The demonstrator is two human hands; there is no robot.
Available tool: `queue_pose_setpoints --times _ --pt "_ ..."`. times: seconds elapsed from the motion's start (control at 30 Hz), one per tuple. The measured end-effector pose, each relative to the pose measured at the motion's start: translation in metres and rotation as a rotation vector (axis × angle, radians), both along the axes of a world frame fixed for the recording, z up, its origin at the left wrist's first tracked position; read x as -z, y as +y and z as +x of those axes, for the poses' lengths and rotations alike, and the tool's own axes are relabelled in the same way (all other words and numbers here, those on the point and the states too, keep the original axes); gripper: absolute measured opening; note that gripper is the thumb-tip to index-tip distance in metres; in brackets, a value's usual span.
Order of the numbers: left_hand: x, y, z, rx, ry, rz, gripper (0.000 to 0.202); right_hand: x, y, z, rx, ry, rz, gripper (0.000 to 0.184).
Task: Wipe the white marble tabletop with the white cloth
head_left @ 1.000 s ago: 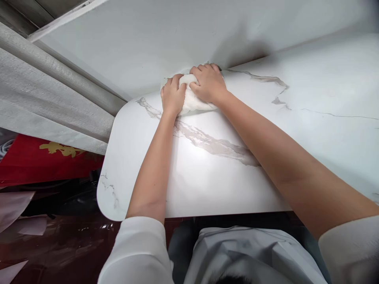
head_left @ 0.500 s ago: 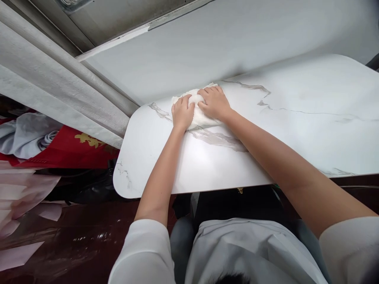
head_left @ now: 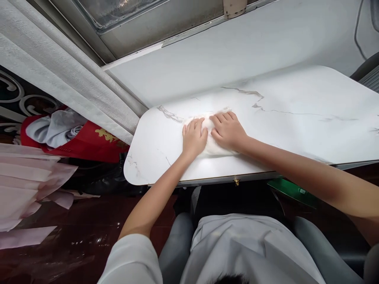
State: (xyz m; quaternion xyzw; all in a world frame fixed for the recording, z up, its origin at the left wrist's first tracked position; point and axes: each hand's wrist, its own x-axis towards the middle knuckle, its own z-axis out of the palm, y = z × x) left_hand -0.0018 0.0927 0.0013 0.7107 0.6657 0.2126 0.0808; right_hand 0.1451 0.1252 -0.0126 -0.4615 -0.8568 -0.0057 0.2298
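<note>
A white cloth lies bunched on a white marble-look tabletop, near its left end. My left hand presses flat on the cloth's left part, fingers stretched forward. My right hand lies flat on its right part, fingers pointing left and touching the left hand. Most of the cloth is hidden under both palms.
A grey curtain hangs at the left, beside a window above a pale wall. A red cloth with gold print and pale pink sheets lie on the dark floor at left. A green item sits under the table.
Both hands have drawn the cloth across the tabletop from the far edge by the wall toward the near edge. The camera has tilted up, showing the window.
</note>
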Motion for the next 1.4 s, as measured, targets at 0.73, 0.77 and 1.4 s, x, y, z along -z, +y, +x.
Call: queue_pose_setpoints --times 0.73,0.77,1.4 --pt "-0.001 -0.015 0.029 0.056 0.054 -0.058 0.047 -0.009 -0.016 0.032 -0.014 -0.096 -0.027 0.046" --pt "-0.001 -0.008 0.029 0.052 0.050 -0.058 0.047 -0.009 -0.010 0.031 -0.011 -0.089 -0.032 0.047" --pt "0.003 0.115 0.019 0.025 -0.065 0.034 0.037 0.004 0.113 0.016 0.081 0.072 -0.064 0.043"
